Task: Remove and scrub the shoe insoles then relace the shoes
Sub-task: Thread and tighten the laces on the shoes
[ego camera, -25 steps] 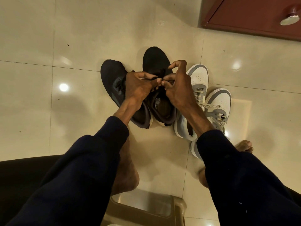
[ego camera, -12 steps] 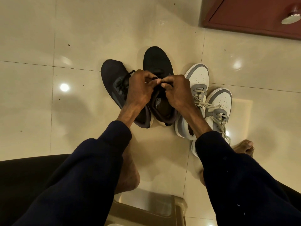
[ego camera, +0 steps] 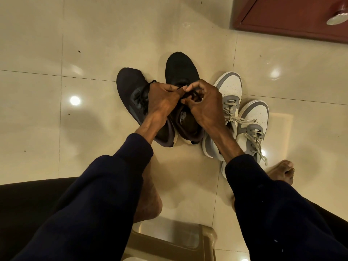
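Observation:
Two dark shoes stand side by side on the tiled floor: the left dark shoe [ego camera: 130,91] and the right dark shoe [ego camera: 181,69]. Both hands work over the right one. My left hand [ego camera: 162,99] pinches its black lace [ego camera: 192,95] with curled fingers. My right hand [ego camera: 205,102] pinches the same lace from the other side, fingertips nearly meeting the left hand's. The lace knot itself is mostly hidden by the fingers. A brown insole [ego camera: 188,121] shows inside the right dark shoe.
A pair of white and grey sneakers [ego camera: 252,117] with laces tied stands right of the dark shoes. My bare feet [ego camera: 282,171] rest on the floor. A beige plastic stool [ego camera: 169,242] is at the bottom. A red-brown door [ego camera: 291,17] is at the top right.
Both hands stayed over the right dark shoe. The right hand's raised index finger came down and its fingers curled around the lace; the hands drew closer together.

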Action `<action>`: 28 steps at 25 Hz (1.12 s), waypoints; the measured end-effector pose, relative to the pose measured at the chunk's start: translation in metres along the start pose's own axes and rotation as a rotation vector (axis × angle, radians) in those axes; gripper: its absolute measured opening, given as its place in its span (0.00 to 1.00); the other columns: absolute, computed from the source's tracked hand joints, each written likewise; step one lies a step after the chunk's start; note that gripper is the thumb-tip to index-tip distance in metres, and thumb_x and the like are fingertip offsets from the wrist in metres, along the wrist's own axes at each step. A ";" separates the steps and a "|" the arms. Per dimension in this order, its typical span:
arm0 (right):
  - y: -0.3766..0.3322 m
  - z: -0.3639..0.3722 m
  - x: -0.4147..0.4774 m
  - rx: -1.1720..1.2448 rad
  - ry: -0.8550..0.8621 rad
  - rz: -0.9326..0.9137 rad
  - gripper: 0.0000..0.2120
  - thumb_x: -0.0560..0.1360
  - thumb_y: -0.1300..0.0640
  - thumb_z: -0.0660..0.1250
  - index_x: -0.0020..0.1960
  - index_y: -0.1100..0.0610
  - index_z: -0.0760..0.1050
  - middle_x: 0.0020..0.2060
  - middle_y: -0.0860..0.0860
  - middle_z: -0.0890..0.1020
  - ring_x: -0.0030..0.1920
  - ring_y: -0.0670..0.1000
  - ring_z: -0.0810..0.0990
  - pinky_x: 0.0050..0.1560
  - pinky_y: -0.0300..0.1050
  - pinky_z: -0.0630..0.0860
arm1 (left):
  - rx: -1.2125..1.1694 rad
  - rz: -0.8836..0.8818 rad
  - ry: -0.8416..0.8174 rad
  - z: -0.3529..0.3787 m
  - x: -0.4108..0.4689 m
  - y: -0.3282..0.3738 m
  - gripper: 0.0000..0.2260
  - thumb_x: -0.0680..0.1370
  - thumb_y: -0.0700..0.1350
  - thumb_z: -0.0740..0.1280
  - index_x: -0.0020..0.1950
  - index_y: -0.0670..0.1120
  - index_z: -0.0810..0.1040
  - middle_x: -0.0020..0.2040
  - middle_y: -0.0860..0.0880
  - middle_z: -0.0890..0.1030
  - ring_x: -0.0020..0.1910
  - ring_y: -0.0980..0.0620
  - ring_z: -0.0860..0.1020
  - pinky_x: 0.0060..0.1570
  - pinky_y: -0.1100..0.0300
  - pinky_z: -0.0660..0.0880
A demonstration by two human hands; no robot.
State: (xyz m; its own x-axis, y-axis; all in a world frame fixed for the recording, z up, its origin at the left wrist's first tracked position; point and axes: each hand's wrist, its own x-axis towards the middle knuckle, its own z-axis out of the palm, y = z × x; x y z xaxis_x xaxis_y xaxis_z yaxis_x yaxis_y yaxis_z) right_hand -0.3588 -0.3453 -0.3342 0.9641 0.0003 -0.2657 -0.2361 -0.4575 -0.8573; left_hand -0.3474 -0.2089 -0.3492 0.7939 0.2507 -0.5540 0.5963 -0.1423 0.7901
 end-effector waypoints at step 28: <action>-0.036 0.051 0.007 -0.140 -0.288 -0.005 0.15 0.78 0.72 0.63 0.58 0.61 0.81 0.48 0.52 0.85 0.46 0.46 0.84 0.52 0.43 0.82 | 0.446 0.350 -0.237 -0.117 0.017 -0.036 0.28 0.64 0.26 0.61 0.58 0.44 0.85 0.61 0.44 0.83 0.63 0.47 0.79 0.61 0.55 0.77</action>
State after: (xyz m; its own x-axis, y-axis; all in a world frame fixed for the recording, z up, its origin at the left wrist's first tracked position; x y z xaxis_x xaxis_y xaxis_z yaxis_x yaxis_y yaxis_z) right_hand -0.3497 -0.2830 -0.3278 0.8866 0.2454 -0.3921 -0.1929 -0.5744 -0.7956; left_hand -0.3693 -0.0879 -0.3563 0.9258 -0.0955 -0.3656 0.2475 -0.5778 0.7777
